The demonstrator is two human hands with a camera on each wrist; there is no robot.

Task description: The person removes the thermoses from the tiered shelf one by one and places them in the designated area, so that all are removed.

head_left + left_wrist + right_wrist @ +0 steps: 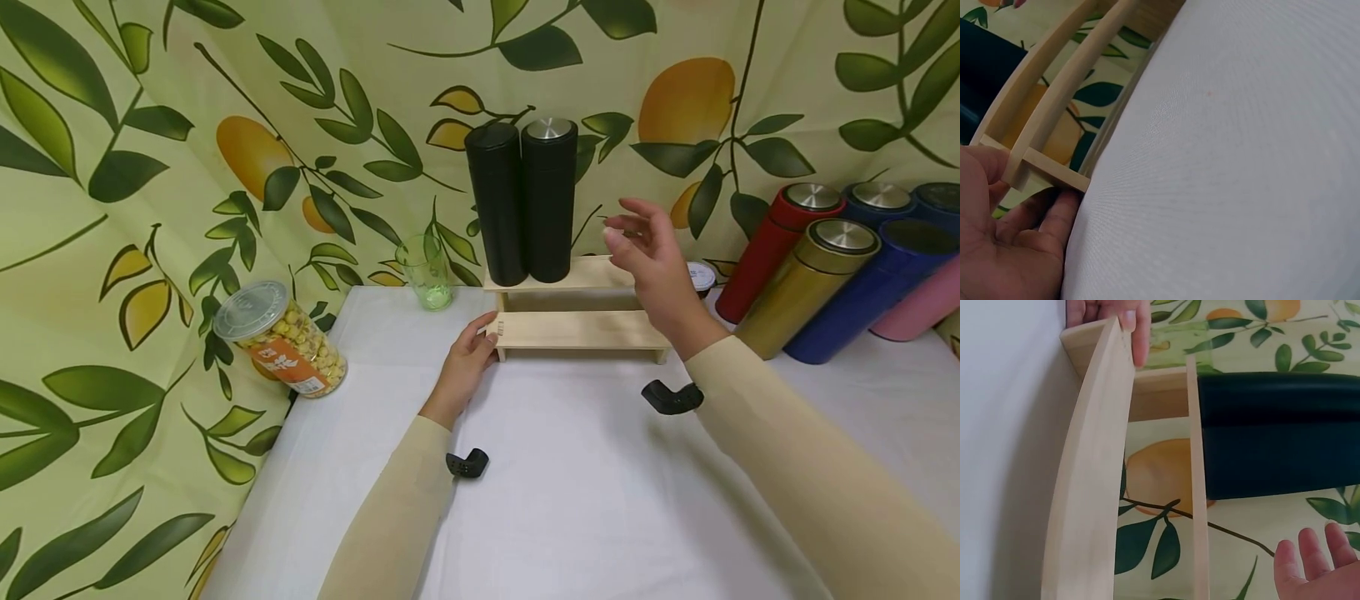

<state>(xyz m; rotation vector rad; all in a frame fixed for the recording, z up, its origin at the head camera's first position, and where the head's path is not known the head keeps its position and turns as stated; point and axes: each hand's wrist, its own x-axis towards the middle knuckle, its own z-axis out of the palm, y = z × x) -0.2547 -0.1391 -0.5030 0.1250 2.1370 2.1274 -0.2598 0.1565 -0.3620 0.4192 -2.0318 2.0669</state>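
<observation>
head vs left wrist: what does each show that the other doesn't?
Head only: two black flasks upright on the top shelf, the right hand raised open beside them touching nothing, the snack jar, green glass, and coloured flasks lying at right.
Left wrist only: close view of fingers against the rack's end.
Both: left hand, wooden rack, white table.

No text can be read in any of the views. The snack jar (281, 339) at the left of the head view carries an orange label with white marks on it, too small and blurred to make out. The small white-lidded tub (702, 277) partly hidden at the right of the wooden shelf (577, 329) bears faint print that is likewise illegible.
</observation>
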